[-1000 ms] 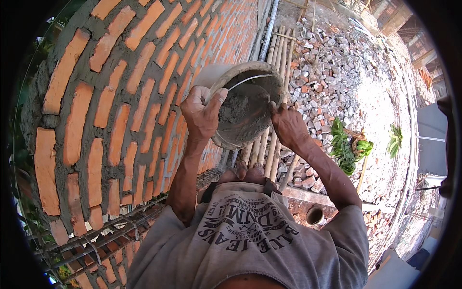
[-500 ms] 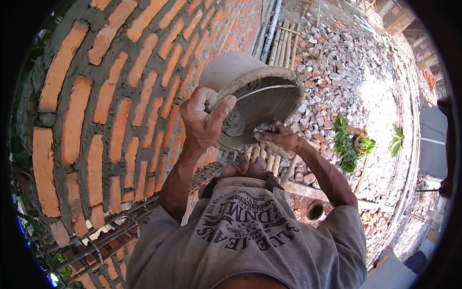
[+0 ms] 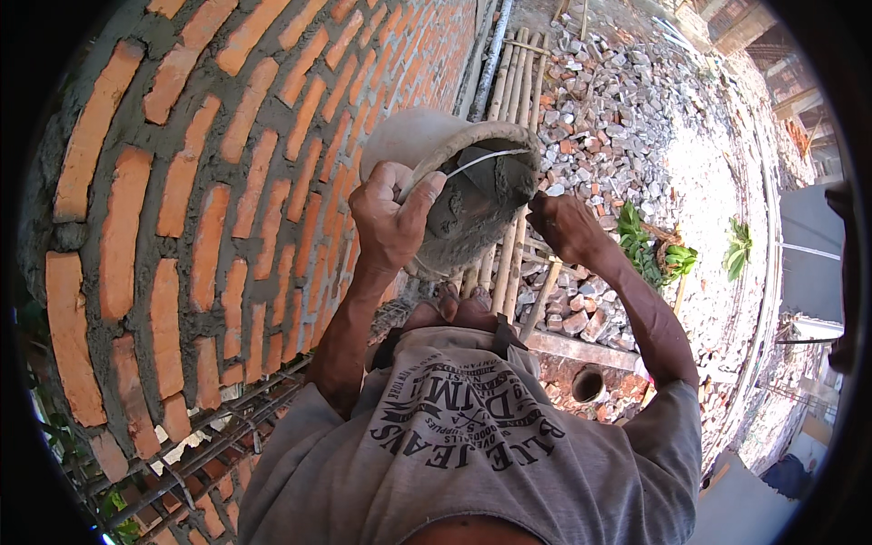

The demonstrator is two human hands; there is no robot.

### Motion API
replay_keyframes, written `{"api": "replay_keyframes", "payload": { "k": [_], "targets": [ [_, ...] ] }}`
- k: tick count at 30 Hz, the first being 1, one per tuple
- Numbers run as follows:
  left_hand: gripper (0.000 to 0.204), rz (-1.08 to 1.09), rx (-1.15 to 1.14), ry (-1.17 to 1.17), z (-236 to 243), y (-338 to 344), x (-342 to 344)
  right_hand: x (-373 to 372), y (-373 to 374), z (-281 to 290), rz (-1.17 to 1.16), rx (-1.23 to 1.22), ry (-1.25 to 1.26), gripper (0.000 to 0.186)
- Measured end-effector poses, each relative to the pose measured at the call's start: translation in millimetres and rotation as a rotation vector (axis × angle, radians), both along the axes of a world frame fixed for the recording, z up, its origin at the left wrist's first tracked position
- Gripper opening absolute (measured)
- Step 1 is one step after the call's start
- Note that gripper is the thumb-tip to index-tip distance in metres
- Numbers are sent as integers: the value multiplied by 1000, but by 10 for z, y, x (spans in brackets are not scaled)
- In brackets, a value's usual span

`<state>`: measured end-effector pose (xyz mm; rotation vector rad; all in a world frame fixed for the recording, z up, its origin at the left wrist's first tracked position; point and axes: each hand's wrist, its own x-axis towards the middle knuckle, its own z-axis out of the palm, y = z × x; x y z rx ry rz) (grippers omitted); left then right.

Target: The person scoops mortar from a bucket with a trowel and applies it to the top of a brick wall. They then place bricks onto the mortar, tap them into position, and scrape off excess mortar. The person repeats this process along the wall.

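Mortar bucket [image 3: 463, 195], tipped beside the brick wall [image 3: 209, 200]: your left hand [image 3: 392, 218] fingers clamp its rim, right hand [image 3: 565, 227] grips its far side; step, emptying; next likely needs steadier tilt.

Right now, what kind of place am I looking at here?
Most likely an outdoor building site. A freshly laid red brick wall with grey mortar joints stands at left, broken brick rubble covers the ground, and both hands hold a mortar-smeared bucket.

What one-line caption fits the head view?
Both hands, left hand and right hand, tilt a mortar-caked bucket beside a red brick wall above rubble.
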<state>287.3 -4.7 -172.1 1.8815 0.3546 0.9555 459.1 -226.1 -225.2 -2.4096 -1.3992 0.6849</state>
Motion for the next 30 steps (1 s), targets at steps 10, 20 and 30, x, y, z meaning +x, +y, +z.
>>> {"api": "replay_keyframes", "payload": {
  "k": [10,20,30],
  "targets": [
    [40,27,-222,-64,-146,250,-92,-213,31,-645,99,358,1305,43],
    [39,243,-442,-246,-765,419,-768,390,290,1406,210,-199,650,38],
    [39,605,-222,191,-951,52,-1254,-5,1781,3821,628,278,789,37]
  ]
}}
